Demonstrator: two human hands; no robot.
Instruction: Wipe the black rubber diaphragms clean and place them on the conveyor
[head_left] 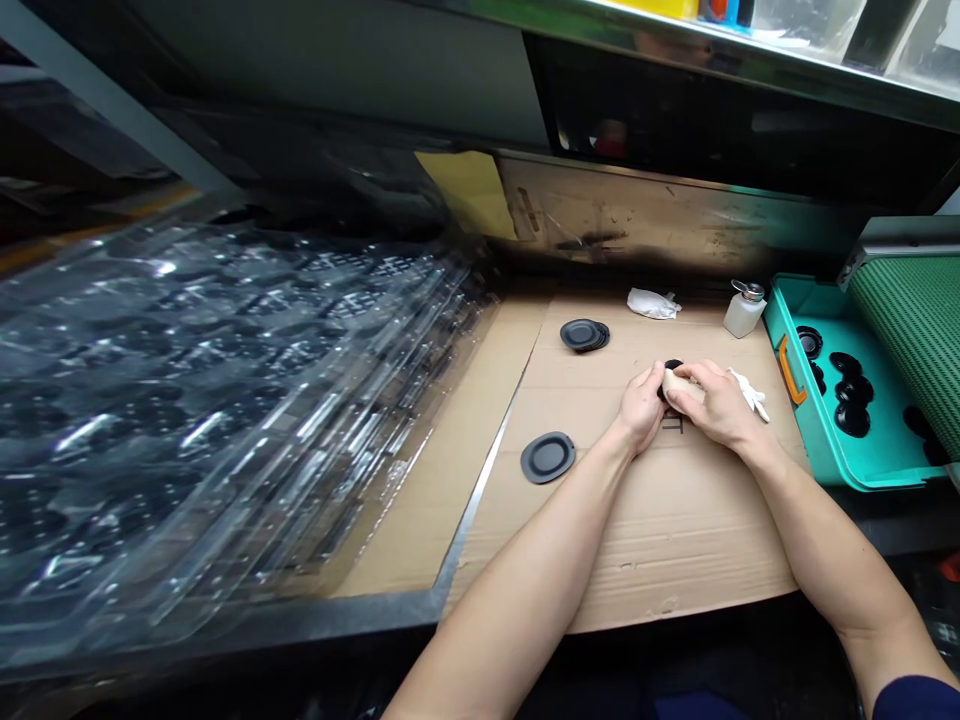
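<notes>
Above the cardboard, my left hand [642,410] is closed around a small black part [673,364], mostly hidden by my fingers. My right hand [716,402] grips a pale beige cloth-like pad [682,387] and holds it against that part. Left of my hands lies a single black oval disc [548,457] with a raised ring. Farther back, a few similar black discs [582,335] overlap in a small pile. A white crumpled piece [750,394] that looks like a glove or cloth lies just beyond my right hand.
Stacked clear plastic trays [225,400] with dark contents fill the left side. At right stands a teal bin [814,440] holding several black parts, beside a green conveyor belt [919,310]. A pump bottle [745,312] and a white bundle [652,303] sit at the back of the cardboard [675,540].
</notes>
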